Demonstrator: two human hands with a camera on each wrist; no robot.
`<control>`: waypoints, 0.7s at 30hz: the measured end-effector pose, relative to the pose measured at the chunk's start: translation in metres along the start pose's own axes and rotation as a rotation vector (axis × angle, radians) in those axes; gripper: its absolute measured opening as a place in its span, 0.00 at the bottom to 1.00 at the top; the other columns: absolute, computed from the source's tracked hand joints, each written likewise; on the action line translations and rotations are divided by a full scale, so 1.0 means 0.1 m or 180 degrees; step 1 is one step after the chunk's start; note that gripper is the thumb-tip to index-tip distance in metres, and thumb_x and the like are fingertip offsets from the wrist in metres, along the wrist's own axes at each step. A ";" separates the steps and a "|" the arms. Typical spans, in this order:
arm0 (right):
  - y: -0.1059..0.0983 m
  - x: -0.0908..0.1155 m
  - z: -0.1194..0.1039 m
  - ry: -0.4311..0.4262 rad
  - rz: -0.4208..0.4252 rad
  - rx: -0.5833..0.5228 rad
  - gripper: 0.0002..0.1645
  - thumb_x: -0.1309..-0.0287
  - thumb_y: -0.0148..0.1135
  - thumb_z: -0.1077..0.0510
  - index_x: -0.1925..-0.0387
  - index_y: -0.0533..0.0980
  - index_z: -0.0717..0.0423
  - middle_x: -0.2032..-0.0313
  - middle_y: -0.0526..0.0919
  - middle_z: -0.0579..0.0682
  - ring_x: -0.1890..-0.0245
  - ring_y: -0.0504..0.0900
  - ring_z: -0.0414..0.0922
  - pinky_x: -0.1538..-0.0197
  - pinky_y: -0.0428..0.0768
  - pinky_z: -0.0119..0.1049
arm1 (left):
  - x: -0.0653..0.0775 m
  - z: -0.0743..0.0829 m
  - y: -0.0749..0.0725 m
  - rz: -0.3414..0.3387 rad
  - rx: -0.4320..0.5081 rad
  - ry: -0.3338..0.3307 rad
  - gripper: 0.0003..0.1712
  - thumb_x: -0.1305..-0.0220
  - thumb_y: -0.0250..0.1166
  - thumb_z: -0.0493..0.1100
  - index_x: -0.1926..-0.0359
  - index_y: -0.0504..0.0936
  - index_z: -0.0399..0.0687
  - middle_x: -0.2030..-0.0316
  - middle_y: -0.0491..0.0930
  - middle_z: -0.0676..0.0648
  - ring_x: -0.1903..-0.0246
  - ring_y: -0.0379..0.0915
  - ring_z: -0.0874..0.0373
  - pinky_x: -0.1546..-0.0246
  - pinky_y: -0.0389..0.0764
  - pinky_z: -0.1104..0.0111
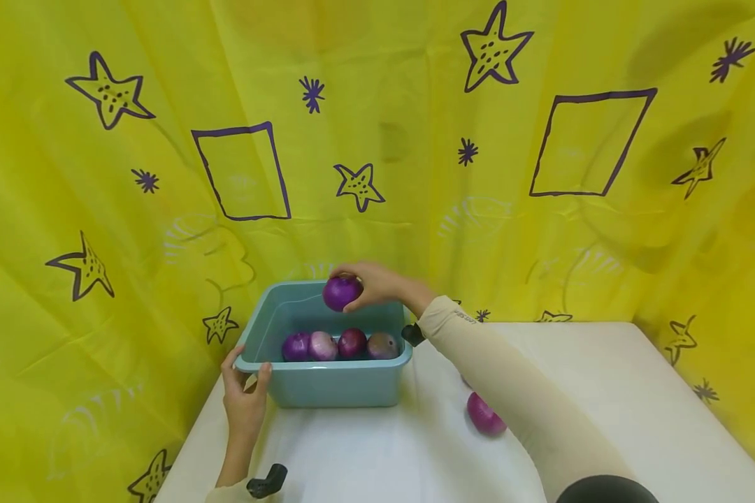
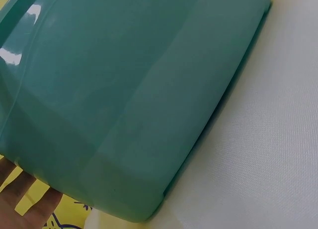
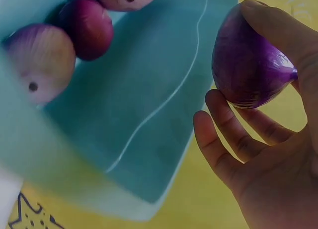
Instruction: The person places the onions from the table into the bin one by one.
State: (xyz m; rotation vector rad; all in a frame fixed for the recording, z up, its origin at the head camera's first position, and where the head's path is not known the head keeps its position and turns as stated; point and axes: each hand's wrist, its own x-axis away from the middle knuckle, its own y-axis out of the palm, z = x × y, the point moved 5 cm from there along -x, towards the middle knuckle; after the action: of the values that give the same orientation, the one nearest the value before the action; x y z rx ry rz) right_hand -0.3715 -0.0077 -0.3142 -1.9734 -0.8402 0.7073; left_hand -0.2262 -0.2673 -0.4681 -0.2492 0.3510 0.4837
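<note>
My right hand (image 1: 377, 285) holds a purple onion (image 1: 342, 293) over the back part of a blue-green plastic tub (image 1: 333, 384). In the right wrist view, thumb and fingertips pinch that onion (image 3: 248, 65), its pointed end toward the palm. Inside the tub, several onions lie in a row along the front wall: a purple one (image 1: 296, 346), a pale pink one (image 1: 323, 346), a dark red one (image 1: 352, 344) and a brownish one (image 1: 382, 346). My left hand (image 1: 244, 402) grips the tub's front left corner, thumb at the front and fingers along the side.
A magenta onion (image 1: 486, 415) lies on the white table (image 1: 604, 391), partly behind the right sleeve (image 1: 509, 384). Just above it, a sliver of another thing shows beside the sleeve. Yellow patterned curtain (image 1: 403, 105) rises behind the table and at both sides.
</note>
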 end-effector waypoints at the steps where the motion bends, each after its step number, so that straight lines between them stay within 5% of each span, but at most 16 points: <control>1: 0.02 -0.02 -0.01 0.0002 -0.0012 -0.0007 0.41 0.48 0.80 0.54 0.33 0.73 0.53 0.39 0.80 0.54 0.41 0.77 0.51 0.38 0.76 0.42 | 0.00 0.00 0.00 0.0001 -0.0003 -0.0003 0.37 0.28 0.64 0.40 0.25 0.58 0.50 0.29 0.66 0.34 0.35 0.67 0.35 0.52 0.71 0.85; 14: 0.19 -0.11 0.03 0.0140 -0.0076 -0.0033 0.42 0.48 0.80 0.54 0.33 0.72 0.52 0.37 0.78 0.54 0.39 0.76 0.51 0.36 0.75 0.43 | -0.01 -0.02 0.00 -0.0051 -0.0060 -0.0035 0.38 0.28 0.64 0.43 0.24 0.57 0.51 0.27 0.64 0.36 0.32 0.65 0.32 0.51 0.69 0.84; 21: 0.22 -0.11 0.05 0.0196 -0.0122 -0.0045 0.41 0.48 0.80 0.56 0.33 0.72 0.52 0.38 0.78 0.55 0.40 0.76 0.52 0.36 0.75 0.43 | -0.01 -0.01 0.00 -0.0063 -0.0102 -0.0022 0.38 0.28 0.64 0.43 0.24 0.56 0.51 0.27 0.63 0.36 0.32 0.63 0.31 0.39 0.71 0.43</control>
State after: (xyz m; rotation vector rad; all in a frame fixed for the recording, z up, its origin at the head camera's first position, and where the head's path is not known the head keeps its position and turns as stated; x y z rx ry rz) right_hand -0.3750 -0.0228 -0.3341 -1.9764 -0.8459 0.6170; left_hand -0.2271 -0.2685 -0.4686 -0.2820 0.3339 0.4709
